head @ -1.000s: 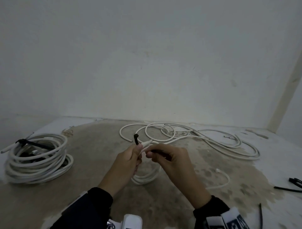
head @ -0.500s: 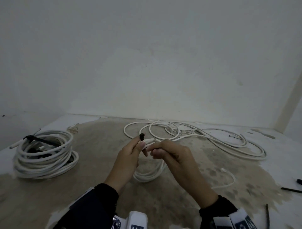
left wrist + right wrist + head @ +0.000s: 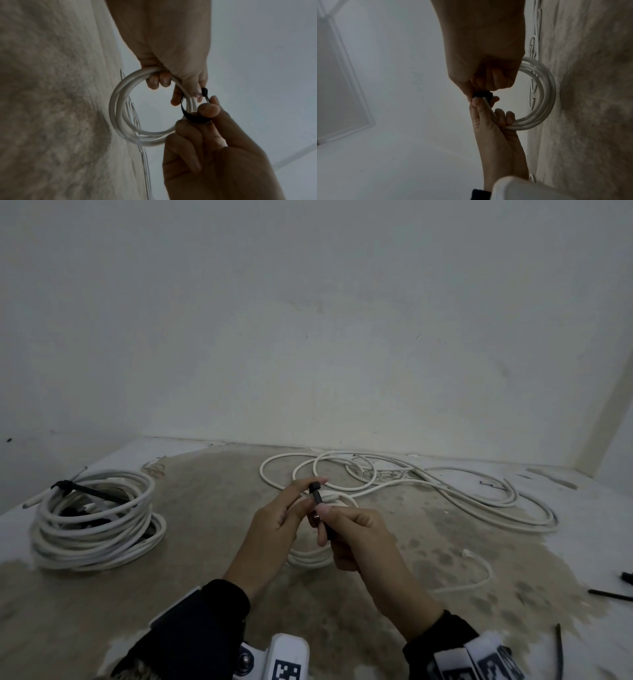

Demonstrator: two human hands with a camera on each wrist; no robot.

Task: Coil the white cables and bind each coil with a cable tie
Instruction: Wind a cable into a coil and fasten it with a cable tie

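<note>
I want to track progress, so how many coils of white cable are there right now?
2. A big coil, already bound with a black tie, lies on the floor at the left. A small coil is in the left hand. More cable lies loose by the wall, uncoiled.

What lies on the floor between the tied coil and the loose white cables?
Only bare stained floor lies between the tied coil and the loose cables; the head view shows it.

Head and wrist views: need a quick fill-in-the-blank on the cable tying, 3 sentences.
1. The left hand grips a small white coil of ____.
2. The cable tie that the right hand pinches is ____ in colour.
3. The large coil on the floor lies to the person's ____.

Missing words: cable; black; left
</note>
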